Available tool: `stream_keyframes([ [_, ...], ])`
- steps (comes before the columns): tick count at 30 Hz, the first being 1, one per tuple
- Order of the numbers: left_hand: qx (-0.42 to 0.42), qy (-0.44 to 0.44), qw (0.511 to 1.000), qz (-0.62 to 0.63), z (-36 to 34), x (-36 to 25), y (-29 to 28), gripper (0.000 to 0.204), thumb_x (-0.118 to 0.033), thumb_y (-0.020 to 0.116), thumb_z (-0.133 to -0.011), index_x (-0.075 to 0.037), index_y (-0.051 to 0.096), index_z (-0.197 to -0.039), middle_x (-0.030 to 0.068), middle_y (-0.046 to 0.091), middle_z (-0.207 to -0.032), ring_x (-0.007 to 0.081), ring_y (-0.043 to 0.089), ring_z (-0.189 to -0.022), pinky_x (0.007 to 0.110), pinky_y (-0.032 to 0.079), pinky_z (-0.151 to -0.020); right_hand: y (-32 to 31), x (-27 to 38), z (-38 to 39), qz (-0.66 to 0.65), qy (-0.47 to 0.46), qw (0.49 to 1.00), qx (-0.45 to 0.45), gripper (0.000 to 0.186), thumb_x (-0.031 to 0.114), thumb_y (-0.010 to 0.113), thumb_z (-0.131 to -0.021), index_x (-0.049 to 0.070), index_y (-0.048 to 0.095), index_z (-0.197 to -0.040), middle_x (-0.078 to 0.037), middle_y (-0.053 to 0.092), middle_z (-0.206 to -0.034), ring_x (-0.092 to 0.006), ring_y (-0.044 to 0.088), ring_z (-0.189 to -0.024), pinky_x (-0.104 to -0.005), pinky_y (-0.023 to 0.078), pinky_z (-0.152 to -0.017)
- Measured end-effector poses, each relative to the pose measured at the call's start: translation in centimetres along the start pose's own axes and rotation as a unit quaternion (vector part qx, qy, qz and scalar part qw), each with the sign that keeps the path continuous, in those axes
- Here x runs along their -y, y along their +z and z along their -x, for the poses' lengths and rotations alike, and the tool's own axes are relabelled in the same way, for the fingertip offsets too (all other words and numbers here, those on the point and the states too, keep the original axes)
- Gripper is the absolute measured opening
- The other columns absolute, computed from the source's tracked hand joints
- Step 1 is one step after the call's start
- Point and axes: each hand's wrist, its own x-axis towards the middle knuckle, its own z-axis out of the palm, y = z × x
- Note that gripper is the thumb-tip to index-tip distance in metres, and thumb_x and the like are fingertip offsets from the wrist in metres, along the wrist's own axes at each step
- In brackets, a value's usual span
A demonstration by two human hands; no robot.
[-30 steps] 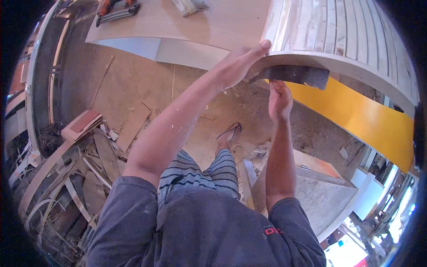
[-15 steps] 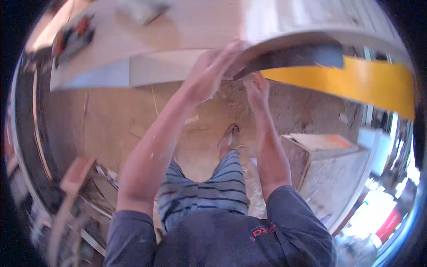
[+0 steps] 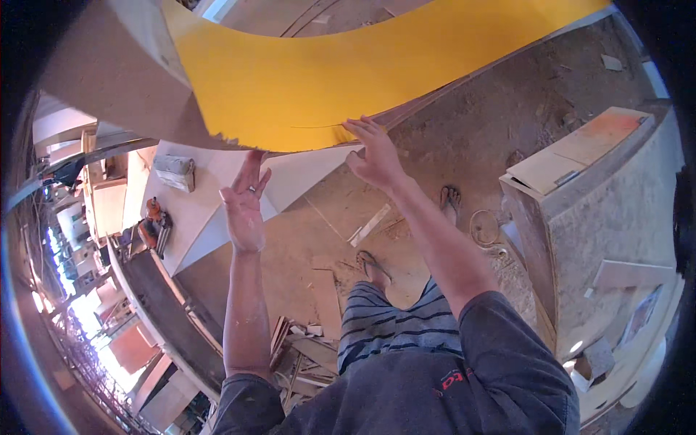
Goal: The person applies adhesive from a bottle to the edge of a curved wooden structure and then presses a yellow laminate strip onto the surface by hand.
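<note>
A large, thin, bendy yellow sheet point(image 3: 290, 83) arches across the top of the view. Its near edge is ragged at the left corner, and a brownish curved surface point(image 3: 116, 87) adjoins it there. My left hand point(image 3: 246, 206) is palm up at that edge, fingers spread and some fingertips hidden under the sheet. Farther right, my right hand point(image 3: 375, 154) rests its outstretched fingers on the yellow face by the edge, thumb apart. Below the sheet a pale board point(image 3: 196, 217) carries an orange and dark power tool point(image 3: 154, 225) and a greyish block point(image 3: 175, 172).
At right stands a worn wooden box point(image 3: 609, 217) with a loose panel point(image 3: 580, 148) on top. Wood offcuts point(image 3: 312, 355) lie by my legs on the dirt floor point(image 3: 304, 246). A long dark trough-like piece point(image 3: 163, 297) runs along the left.
The view has swung to the right. The yellow sheet, earlier a strip at right beneath a pale and dark sheet, now spreads across the top. My hands have moved apart.
</note>
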Motion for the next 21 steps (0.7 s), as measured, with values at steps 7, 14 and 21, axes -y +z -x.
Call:
stream_keyframes([
  [7, -0.018, 0.016, 1.000, 0.015, 0.7, 0.9, -0.7, 0.083, -0.065, 0.029, -0.106, 0.001, 0.040, -0.156, 0.0177, 0.040, -0.162, 0.0330, 0.030, -0.154, 0.058, 0.026, -0.123, -0.1, 1.9, -1.1, -0.002, -0.048, 0.999, 0.010, 0.058, 0.012, 0.070, -0.078, 0.010, 0.064, -0.135, -0.011, 0.061, -0.144, -0.0379, 0.045, -0.143, -0.0495, 0.036, -0.120],
  [14, -0.006, 0.007, 1.000, 0.017, 0.7, 0.4, -0.1, 0.085, -0.068, 0.034, -0.104, -0.001, 0.040, -0.156, 0.0172, 0.039, -0.163, 0.0320, 0.030, -0.155, 0.059, 0.026, -0.123, 0.9, 1.6, -1.6, 0.038, -0.048, 0.997, 0.043, 0.063, 0.015, 0.067, -0.074, 0.012, 0.064, -0.137, -0.003, 0.058, -0.148, -0.0349, 0.041, -0.145, -0.0621, 0.029, -0.121],
  [21, -0.003, 0.020, 1.000, 0.022, 0.6, 0.4, 0.4, 0.093, -0.074, 0.039, -0.099, -0.001, 0.040, -0.156, 0.0164, 0.037, -0.164, 0.0313, 0.028, -0.155, 0.059, 0.024, -0.124, 1.1, 1.9, -1.6, 0.053, -0.057, 0.997, 0.024, 0.059, 0.012, 0.068, -0.077, 0.009, 0.064, -0.136, -0.003, 0.061, -0.145, -0.0334, 0.042, -0.146, -0.0604, 0.031, -0.119],
])
